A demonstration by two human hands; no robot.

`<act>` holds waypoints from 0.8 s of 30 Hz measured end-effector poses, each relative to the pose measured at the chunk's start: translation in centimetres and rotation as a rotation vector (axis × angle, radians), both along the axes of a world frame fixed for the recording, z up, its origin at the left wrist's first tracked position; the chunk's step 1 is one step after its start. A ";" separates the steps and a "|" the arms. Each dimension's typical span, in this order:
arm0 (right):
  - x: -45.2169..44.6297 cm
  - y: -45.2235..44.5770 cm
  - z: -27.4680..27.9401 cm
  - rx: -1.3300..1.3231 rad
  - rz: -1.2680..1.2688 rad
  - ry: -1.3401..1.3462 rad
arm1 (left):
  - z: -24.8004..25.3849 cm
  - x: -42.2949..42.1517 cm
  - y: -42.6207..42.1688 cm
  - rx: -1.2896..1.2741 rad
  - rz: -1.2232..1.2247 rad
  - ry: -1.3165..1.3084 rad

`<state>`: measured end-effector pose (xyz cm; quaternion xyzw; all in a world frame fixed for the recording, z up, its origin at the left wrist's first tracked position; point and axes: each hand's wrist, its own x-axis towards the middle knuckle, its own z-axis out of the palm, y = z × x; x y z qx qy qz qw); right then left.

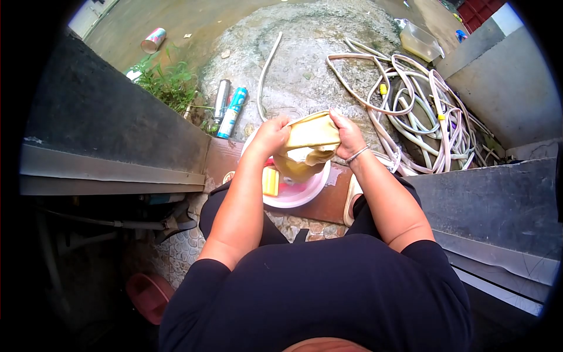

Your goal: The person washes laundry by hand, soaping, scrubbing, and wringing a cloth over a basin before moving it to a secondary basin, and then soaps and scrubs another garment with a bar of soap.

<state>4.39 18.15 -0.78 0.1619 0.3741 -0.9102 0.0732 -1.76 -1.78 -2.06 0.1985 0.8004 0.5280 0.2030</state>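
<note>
A yellow-tan piece of wet-looking cloth [315,130] is stretched between my two hands, its lower folds hanging down. My left hand [272,136] grips its left edge with the fingers wrapped round it. At the opposite edge, my right hand [350,135] is closed on the cloth, a bracelet on that wrist. Below them stands a pink-and-white basin [296,201], partly covered by the cloth and my left forearm. A yellow block [270,182], perhaps a soap bar, shows at the basin's left side.
Coiled pale hoses [410,111] lie at right, near a clear plastic tub [420,41]. Two spray cans [233,112] lie left of a short hose piece [270,76]. Dark walls [117,117] flank both sides. A reddish basin [149,296] sits low at left.
</note>
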 end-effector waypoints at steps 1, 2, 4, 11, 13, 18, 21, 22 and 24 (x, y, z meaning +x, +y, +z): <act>-0.1 0.0 -0.1 -0.009 -0.010 0.004 | -0.3 -0.2 0.0 -0.037 -0.001 0.029; -0.1 0.1 -0.1 -0.009 -0.011 0.004 | -0.6 -0.3 0.0 -0.073 -0.001 0.058; -0.2 0.1 -0.1 -0.007 -0.029 -0.010 | 1.2 0.3 0.2 -0.094 -0.007 0.065; -0.4 0.3 -0.6 0.063 -0.087 0.048 | 0.7 1.9 1.5 -0.078 -0.198 0.033; -0.2 -0.3 0.0 0.048 -0.115 -0.005 | 1.8 2.7 2.6 -0.228 -0.197 0.251; -0.6 -3.0 -7.0 -0.166 -0.137 -0.163 | 2.5 6.7 5.7 -0.296 -0.130 0.636; 1.6 -6.1 -1.4 -0.118 -0.094 -0.068 | 2.4 4.2 5.0 -0.321 0.351 0.535; 2.4 -7.4 1.0 -0.038 -0.132 -0.009 | 3.9 3.6 4.2 -0.259 0.457 0.569; 2.6 -8.0 1.7 0.015 -0.126 0.104 | 2.6 3.1 3.8 -0.339 0.455 0.549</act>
